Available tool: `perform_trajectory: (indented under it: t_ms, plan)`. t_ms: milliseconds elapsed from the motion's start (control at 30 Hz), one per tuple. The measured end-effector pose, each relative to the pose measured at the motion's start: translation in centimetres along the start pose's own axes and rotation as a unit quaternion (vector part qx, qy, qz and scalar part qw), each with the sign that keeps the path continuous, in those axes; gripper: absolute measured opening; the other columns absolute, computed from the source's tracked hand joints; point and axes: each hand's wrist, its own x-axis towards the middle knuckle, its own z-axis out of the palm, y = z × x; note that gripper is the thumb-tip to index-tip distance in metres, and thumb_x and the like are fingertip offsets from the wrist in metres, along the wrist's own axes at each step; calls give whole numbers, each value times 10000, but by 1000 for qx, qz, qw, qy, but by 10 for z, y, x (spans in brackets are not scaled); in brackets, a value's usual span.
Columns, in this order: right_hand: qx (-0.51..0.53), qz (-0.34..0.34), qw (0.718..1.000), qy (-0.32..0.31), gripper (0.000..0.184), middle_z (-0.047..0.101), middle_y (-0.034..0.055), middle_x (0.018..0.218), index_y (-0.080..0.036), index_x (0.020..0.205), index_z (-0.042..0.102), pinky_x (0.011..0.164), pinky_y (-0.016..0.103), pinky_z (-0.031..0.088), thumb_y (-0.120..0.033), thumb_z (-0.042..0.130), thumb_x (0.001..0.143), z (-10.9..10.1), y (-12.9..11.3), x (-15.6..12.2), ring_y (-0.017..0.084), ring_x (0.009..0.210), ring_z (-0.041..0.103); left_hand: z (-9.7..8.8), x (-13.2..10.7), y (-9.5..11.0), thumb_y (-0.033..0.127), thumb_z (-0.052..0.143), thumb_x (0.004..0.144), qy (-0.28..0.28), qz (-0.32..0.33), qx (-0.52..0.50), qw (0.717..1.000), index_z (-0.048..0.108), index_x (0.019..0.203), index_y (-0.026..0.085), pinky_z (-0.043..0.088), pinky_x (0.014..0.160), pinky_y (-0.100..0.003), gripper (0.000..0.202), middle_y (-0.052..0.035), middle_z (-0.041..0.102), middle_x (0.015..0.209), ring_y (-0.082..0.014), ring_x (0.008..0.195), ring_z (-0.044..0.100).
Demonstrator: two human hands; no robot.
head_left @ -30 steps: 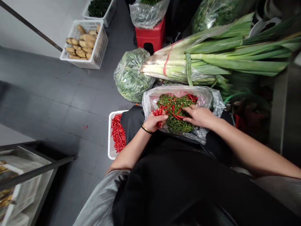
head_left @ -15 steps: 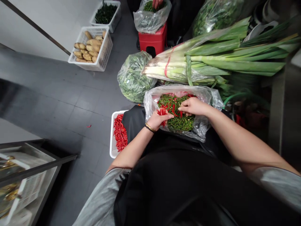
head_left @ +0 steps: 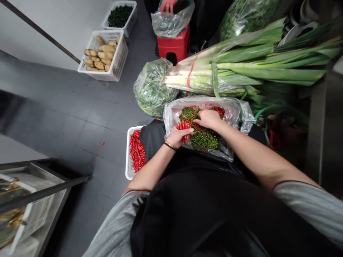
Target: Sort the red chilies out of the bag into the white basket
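A clear plastic bag of mixed green and red chillies rests on my lap. My left hand, with a gold bracelet at the wrist, is closed around a bunch of red chillies at the bag's left edge. My right hand is inside the bag with fingers curled into the pile right beside the bunch; what it pinches is hidden. A white basket holding red chillies sits on the floor by my left knee.
A leek bundle lies beyond the bag, with a bag of greens to its left. Another person's hand reaches into a bag on a red stool. Baskets of ginger and dark greens stand on the floor. A metal rack is at lower left.
My right hand has moved left and further into the bag, up against the left hand's bunch. The left hand has stayed put. The view shifted slightly.
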Motion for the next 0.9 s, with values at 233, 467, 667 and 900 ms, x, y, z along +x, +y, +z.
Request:
perform_trajectory:
  t_ms: [233, 467, 667, 900]
  plan:
    - [57, -11, 997, -54, 334, 725, 156, 1029, -127, 1046, 687, 782, 342, 517, -273, 690, 745, 3, 24, 18, 282, 935, 685, -5, 3, 2, 310, 910, 453, 43, 28, -13, 999, 608, 649, 118, 349, 484, -237, 408, 31, 549, 528, -60, 469, 458]
    - [608, -40, 793, 4, 474, 645, -4, 662, -173, 1112, 590, 570, 305, 529, -383, 735, 712, -3, 34, -43, 155, 550, 621, 8, 7, -2, 371, 879, 525, -41, 22, 64, 997, 682, 694, 107, 348, 502, -244, 371, -17, 617, 579, -67, 481, 460]
    - [687, -29, 720, 91, 435, 571, -59, 626, -203, 980, 592, 453, 214, 442, -438, 780, 666, 21, 0, -74, 108, 527, 578, 6, 3, -11, 370, 860, 541, -80, -34, 96, 992, 623, 635, 125, 296, 421, -232, 353, -15, 598, 532, -61, 403, 425]
    - [660, -10, 750, -52, 450, 614, -9, 624, -177, 862, 618, 352, 185, 367, -561, 767, 683, 17, 8, -74, 91, 469, 537, 8, 15, -10, 351, 857, 534, -57, 27, 63, 996, 595, 588, 117, 267, 396, -219, 356, 11, 542, 488, -55, 400, 424]
